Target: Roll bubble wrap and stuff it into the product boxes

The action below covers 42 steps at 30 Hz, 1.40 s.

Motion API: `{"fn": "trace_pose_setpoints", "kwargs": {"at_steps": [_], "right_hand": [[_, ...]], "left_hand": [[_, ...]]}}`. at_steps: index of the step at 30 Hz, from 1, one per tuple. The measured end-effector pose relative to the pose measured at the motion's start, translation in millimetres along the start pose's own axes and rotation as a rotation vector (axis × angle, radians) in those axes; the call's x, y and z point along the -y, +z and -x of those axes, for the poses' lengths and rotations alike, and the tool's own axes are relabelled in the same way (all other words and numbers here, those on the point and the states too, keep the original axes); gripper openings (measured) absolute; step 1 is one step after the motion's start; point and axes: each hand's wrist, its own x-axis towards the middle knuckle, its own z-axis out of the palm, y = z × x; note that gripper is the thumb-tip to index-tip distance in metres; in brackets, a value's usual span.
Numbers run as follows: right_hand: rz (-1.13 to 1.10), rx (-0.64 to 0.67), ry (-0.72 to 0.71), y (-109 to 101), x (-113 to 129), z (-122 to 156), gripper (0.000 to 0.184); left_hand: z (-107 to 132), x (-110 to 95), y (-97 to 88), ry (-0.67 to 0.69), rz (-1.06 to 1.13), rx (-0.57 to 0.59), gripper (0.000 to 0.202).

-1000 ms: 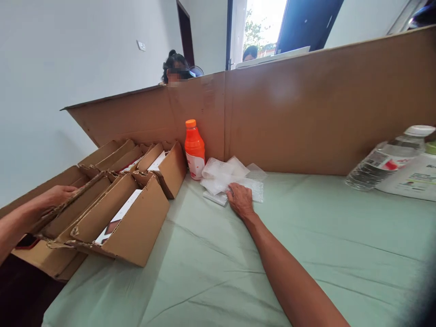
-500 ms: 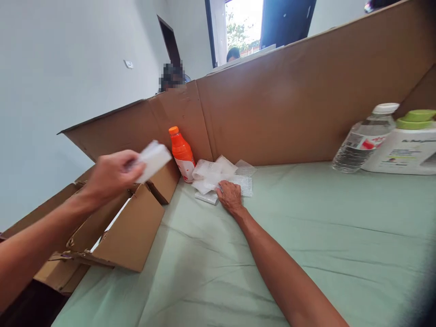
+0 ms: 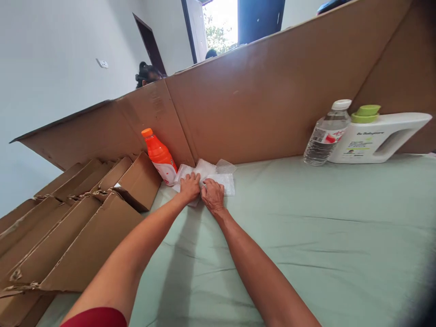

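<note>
A loose pile of clear bubble wrap pieces (image 3: pixel 205 169) lies on the green cloth against the cardboard wall. My left hand (image 3: pixel 190 187) rests on the pile's left part, its fingers apart and the fingertips touching the wrap. Close beside it, my right hand (image 3: pixel 213 196) has its fingers curled onto the bubble wrap, with the fingertips partly hidden. An orange bottle with a white and pink label (image 3: pixel 161 159) leans against the wall just left of the pile.
Several open cardboard boxes (image 3: pixel 98 240) stand in rows at the left. A long cardboard wall (image 3: pixel 265 100) borders the green cloth (image 3: pixel 306 236). To the right stand a clear water bottle (image 3: pixel 325 136) and a white jug with a green cap (image 3: pixel 371 141). A person's head (image 3: pixel 148 72) shows behind the wall.
My left hand has come from above the boxes rightward to the bubble wrap; the folded white piece it held is no longer in it. My right hand stays at the pile. The view has turned right.
</note>
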Motion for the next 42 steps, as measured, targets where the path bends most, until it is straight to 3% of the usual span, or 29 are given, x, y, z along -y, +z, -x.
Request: {"fn": "trace_pose_setpoints", "kwargs": {"at_steps": [2,4,7,9,13,15,18,20,24,28,31,34,38,40,42], "right_hand": [[-0.004,0.003,0.005,1,-1,0,0.029],[-0.01,0.004,0.003,1,-1,-1,0.028],[-0.028,-0.006,-0.005,-1,0,-1,0.029],[-0.043,-0.016,-0.007,-2,1,-2,0.031],[-0.079,-0.044,-0.008,-2,1,-3,0.033],[-0.104,-0.06,-0.02,-3,2,-5,0.033],[-0.15,-0.086,-0.06,-8,7,-6,0.033],[-0.179,-0.108,-0.089,-13,14,-6,0.033],[-0.216,-0.145,-0.137,-27,32,-3,0.031],[-0.239,-0.128,-0.233,-56,45,13,0.025],[-0.253,-0.108,-0.291,-93,45,34,0.024],[-0.328,-0.077,-0.318,-137,41,64,0.023],[-0.413,0.049,-0.223,-186,32,117,0.021],[-0.41,0.112,-0.138,-202,25,149,0.022],[-0.398,0.153,-0.043,-214,17,182,0.024]], "left_hand": [[-3,2,4.6,0.001,0.021,0.059,0.043],[-7,8,-6.2,0.012,0.036,0.123,0.049],[-1,22,-41.4,0.043,0.039,0.155,0.066],[17,36,-69.8,0.087,0.03,0.128,0.069],[85,89,-118.4,0.151,0.0,0.087,0.057],[131,126,-131.8,0.09,-0.045,-0.019,0.061],[200,172,-134.4,-0.129,-0.066,-0.002,0.067],[238,188,-127.3,-0.242,-0.019,0.054,0.07],[274,188,-111.2,-0.322,0.143,0.092,0.07],[284,179,-102.4,-0.213,0.264,-0.032,0.069],[299,168,-96.3,-0.045,0.298,-0.1,0.068],[321,145,-95.9,0.209,0.346,-0.219,0.062],[349,118,-109.7,0.508,0.467,-0.434,0.056],[362,117,-110.9,0.478,0.543,-0.563,0.057],[373,124,-98.8,0.259,0.621,-0.64,0.054]]}}
